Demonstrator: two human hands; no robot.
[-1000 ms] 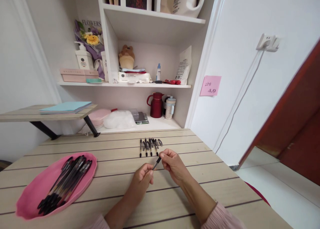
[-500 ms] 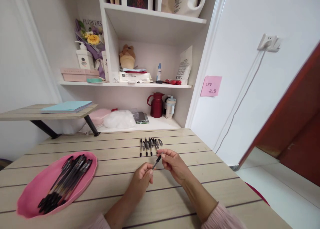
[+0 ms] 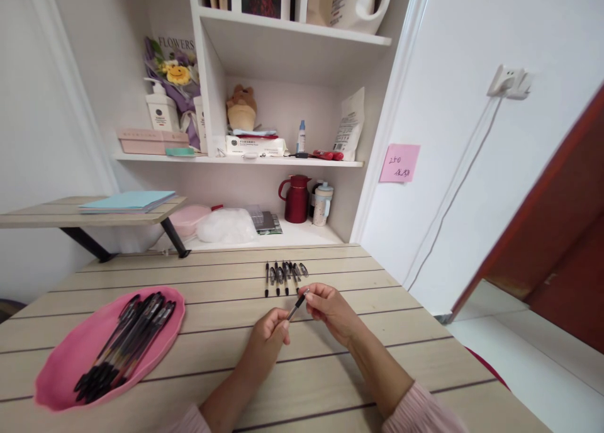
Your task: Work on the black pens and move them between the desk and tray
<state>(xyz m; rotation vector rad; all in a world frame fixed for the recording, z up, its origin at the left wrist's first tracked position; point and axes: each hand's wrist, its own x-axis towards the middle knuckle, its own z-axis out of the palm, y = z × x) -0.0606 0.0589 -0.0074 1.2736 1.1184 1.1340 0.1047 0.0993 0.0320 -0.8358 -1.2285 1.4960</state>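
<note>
Both my hands hold one black pen (image 3: 297, 305) above the wooden table (image 3: 330, 370). My left hand (image 3: 270, 340) pinches its lower end. My right hand (image 3: 330, 308) pinches its upper end, fingers closed. Just beyond them, several black pens and caps (image 3: 283, 275) lie in a row on the table. At the left a pink oval tray (image 3: 61, 370) holds several more black pens (image 3: 125, 345).
A low wooden shelf (image 3: 70, 216) with blue folders stands at the back left. White shelving behind the table holds a red jug (image 3: 296, 198), a cup, bottles and boxes. A pink note (image 3: 399, 163) is stuck on the wall at the right.
My hands stay on the pen. The right hand's fingers have shifted a little at the pen's upper end; the view has drifted slightly.
</note>
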